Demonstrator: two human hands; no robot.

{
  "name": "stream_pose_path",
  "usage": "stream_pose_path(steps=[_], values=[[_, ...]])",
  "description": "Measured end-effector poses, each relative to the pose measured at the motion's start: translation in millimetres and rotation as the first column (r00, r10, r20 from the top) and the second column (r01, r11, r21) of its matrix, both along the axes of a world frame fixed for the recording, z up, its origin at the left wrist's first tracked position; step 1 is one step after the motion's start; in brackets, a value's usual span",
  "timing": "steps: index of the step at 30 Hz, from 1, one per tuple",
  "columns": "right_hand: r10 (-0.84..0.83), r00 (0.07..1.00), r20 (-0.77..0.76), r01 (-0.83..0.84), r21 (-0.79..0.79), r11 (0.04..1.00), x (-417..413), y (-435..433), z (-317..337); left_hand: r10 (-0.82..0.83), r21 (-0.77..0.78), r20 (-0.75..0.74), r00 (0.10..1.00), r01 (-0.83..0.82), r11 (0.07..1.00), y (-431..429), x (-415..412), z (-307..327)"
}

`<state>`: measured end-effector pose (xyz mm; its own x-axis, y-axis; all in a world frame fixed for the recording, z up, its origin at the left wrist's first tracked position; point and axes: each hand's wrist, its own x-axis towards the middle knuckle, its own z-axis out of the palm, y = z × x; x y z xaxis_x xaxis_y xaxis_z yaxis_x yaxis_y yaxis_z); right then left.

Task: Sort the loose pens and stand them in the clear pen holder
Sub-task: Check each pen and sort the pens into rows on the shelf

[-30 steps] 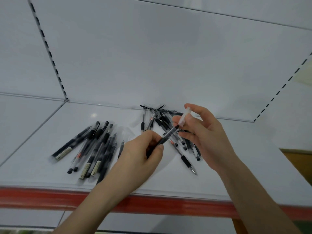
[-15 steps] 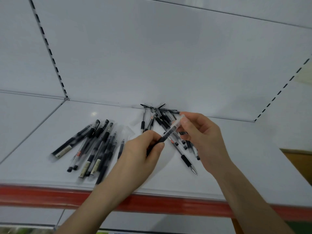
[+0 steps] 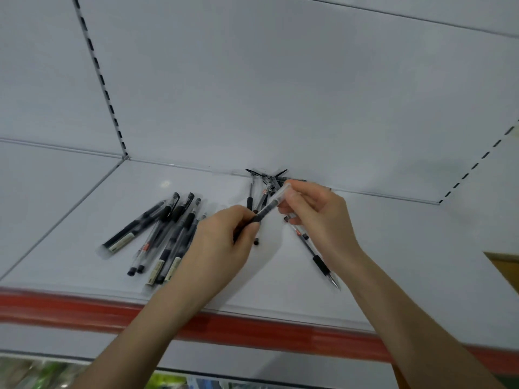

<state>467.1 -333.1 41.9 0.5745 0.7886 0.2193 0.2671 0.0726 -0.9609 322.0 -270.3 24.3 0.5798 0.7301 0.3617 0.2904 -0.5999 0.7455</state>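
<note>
**White shelf (image 3: 407, 242), cap just went on**

Your left hand (image 3: 222, 242) grips one pen (image 3: 265, 210) by its dark end. Your right hand (image 3: 317, 217) pinches the clear cap (image 3: 282, 192), which was off the tip a second ago and is now pushed on. I'd say it's ready to stand, but the clear pen holder isn't in view.

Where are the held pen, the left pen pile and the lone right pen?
held pen (image 3: 271, 204), head view, clear barrel.
left pen pile (image 3: 171, 220), head view, pile's middle.
lone right pen (image 3: 321, 264), head view, black grip.
</note>
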Motion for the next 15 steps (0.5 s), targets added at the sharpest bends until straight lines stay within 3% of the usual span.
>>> stream_pose_path(steps=[3, 6, 9, 12, 15], values=[[0.075, 0.995, 0.066, -0.067, -0.117, 0.991, 9.1, 15.3, -5.4, 0.132, 0.125, -0.069, 0.989, -0.123, 0.984, 17.0, -9.7, -6.3], [0.146, 0.954, 0.262, -0.079, -0.251, 0.965, 13.6, 30.6, -12.2, 0.285, 0.176, -0.134, 0.949, -0.26, 0.95, 32.7, -27.3, -12.3], [0.246, 0.851, 0.463, -0.078, -0.353, 0.932, 6.9, 45.1, -15.5, 0.415, 0.23, -0.231, 0.88, -0.365, 0.902, 44.5, -41.5, -16.0], [0.364, 0.756, 0.544, -0.119, -0.433, 0.893, -6.2, 59.1, -13.9, 0.486, 0.26, -0.34, 0.805, -0.416, 0.871, 51.1, -49.2, -17.5], [0.455, 0.653, 0.605, -0.095, -0.531, 0.842, -17.3, 72.2, -14.2, 0.498, 0.26, -0.363, 0.787, -0.428, 0.866, 53.8, -52.2, -17.5]])
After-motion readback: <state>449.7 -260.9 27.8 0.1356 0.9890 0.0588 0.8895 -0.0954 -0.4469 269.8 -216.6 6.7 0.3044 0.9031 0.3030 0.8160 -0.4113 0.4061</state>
